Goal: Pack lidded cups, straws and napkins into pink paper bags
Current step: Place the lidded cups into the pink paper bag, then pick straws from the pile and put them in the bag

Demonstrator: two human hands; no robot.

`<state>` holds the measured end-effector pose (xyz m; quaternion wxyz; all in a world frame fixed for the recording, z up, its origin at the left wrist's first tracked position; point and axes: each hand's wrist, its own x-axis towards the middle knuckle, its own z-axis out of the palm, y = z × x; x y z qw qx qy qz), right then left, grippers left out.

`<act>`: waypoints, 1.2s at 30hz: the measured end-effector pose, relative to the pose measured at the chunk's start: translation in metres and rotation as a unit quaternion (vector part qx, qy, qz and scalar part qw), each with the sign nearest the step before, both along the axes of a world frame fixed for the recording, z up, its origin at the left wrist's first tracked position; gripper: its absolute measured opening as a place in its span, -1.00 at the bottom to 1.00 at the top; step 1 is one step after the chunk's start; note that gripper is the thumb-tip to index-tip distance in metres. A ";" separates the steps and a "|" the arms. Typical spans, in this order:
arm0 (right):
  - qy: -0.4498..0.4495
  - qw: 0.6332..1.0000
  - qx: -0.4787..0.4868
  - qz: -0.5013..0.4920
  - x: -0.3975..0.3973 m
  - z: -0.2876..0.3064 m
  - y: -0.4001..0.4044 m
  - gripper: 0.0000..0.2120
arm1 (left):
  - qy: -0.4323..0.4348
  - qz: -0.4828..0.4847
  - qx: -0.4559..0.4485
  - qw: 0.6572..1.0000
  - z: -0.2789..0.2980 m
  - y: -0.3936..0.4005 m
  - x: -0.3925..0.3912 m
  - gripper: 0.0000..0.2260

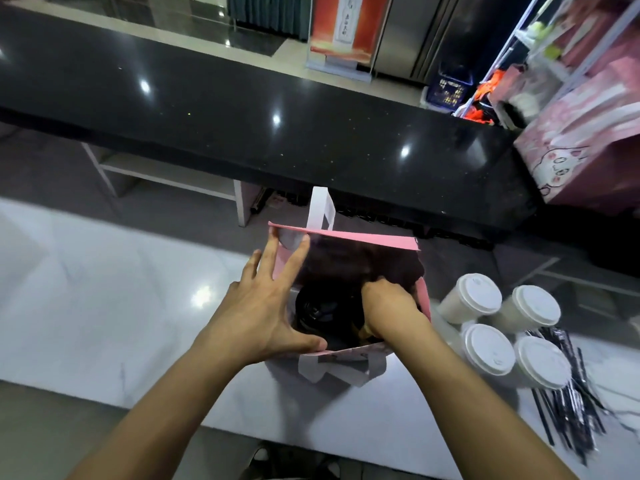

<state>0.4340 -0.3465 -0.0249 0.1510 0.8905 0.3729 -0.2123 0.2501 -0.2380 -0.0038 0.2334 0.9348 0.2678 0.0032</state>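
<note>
A pink paper bag (346,239) with white handles stands open on the white counter. My left hand (266,306) spreads its left rim, fingers on the edge and thumb on the near wall. My right hand (388,306) reaches down inside the bag on the right side; its fingers are hidden, so what it holds cannot be seen. A dark lidded cup (317,311) sits in the bag's left half. Several white lidded cups (479,294) stand to the right of the bag. Black wrapped straws (568,403) lie beside them.
The white marble counter (104,306) stretches to the left. A raised black counter (242,116) runs behind the bag. A stack of pink bags with a cartoon print (581,150) stands at the far right, with shelves behind.
</note>
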 end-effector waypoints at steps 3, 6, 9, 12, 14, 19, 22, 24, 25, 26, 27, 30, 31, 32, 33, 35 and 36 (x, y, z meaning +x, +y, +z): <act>0.023 1.000 0.016 -0.005 0.000 0.000 0.001 -0.50 | -0.016 -0.010 -0.008 1.000 0.000 0.001 0.006 0.25; 0.032 0.999 0.034 0.006 -0.005 -0.004 0.003 -0.45 | -0.016 -0.017 -0.005 1.000 0.000 0.005 0.006 0.25; 0.031 0.999 0.035 0.008 -0.008 -0.007 0.006 -0.45 | -0.011 -0.026 -0.009 1.000 -0.001 0.005 0.006 0.25; 0.031 0.999 0.022 0.006 -0.008 -0.009 0.006 -0.40 | -0.017 -0.037 -0.011 0.999 -0.002 0.006 0.005 0.25; 0.018 1.000 0.016 0.013 -0.009 -0.009 0.002 -0.24 | -0.023 -0.042 -0.021 0.999 -0.001 0.007 0.003 0.24; -0.048 0.998 0.030 0.013 -0.002 0.015 -0.016 -0.13 | -0.055 -0.064 -0.068 0.994 -0.004 0.012 0.007 0.24; -0.068 0.997 0.045 -0.015 0.012 0.030 -0.031 -0.28 | -0.074 -0.083 -0.081 0.991 -0.002 0.010 0.016 0.24; -0.074 0.995 0.059 -0.026 0.021 0.034 -0.042 -0.35 | -0.083 -0.096 -0.092 0.988 -0.001 0.005 0.024 0.23; -0.082 0.994 0.066 -0.032 0.025 0.035 -0.048 -0.39 | -0.085 -0.102 -0.099 0.986 0.000 0.002 0.029 0.23; -0.091 0.992 0.076 -0.035 0.030 0.036 -0.054 -0.42 | -0.087 -0.109 -0.103 0.985 0.000 -0.002 0.033 0.22; -0.096 0.991 0.090 -0.037 0.033 0.037 -0.060 -0.45 | -0.089 -0.116 -0.103 0.984 0.001 -0.006 0.038 0.22; -0.086 0.983 0.159 -0.031 0.039 0.042 -0.076 -0.53 | -0.089 -0.119 -0.099 0.984 0.000 -0.015 0.052 0.16; -0.084 0.978 0.188 -0.028 0.039 0.044 -0.081 -0.56 | -0.088 -0.114 -0.093 0.985 -0.001 -0.018 0.056 0.13; -0.082 0.971 0.221 -0.026 0.040 0.045 -0.086 -0.58 | -0.086 -0.107 -0.080 0.987 -0.002 -0.019 0.059 0.08; -0.078 0.963 0.255 -0.024 0.039 0.046 -0.090 -0.61 | -0.082 -0.098 -0.059 0.990 -0.003 -0.021 0.061 0.02; -0.071 0.944 0.322 -0.009 0.039 0.045 -0.101 -0.67 | -0.070 -0.077 -0.004 0.995 -0.003 -0.023 0.064 -0.10; -0.074 0.932 0.356 0.002 0.038 0.044 -0.107 -0.70 | -0.062 -0.067 0.029 0.995 -0.002 -0.025 0.065 -0.16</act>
